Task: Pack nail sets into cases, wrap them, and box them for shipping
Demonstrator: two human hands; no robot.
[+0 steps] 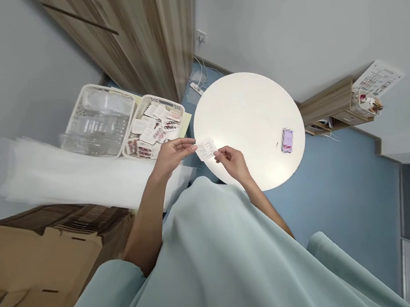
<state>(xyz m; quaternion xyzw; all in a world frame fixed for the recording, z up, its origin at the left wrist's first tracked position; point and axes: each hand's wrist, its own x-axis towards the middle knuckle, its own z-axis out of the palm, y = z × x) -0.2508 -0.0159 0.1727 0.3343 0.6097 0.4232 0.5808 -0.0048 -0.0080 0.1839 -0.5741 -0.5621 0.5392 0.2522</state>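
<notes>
A small white card (205,149) printed with lines of text is held up between my two hands, over the left edge of the round table. My left hand (173,155) pinches its left edge between thumb and straightened fingers. At the lower right corner, the thumb and forefinger of my right hand (232,162) grip the same card. Just beyond my left hand stands a white plastic basket (182,109). Several similar white cards (150,134) lie in it, along with cards that carry rows of pink and dark red pieces, too small to name.
The round white table (241,99) bears a blurred purple item (287,140) at its right. Another basket (87,89) holds clear plastic packs (100,129). White translucent sheeting (86,177) spreads at left, above cardboard boxes (30,264). A power strip (197,89) lies near the wooden cabinet (136,33).
</notes>
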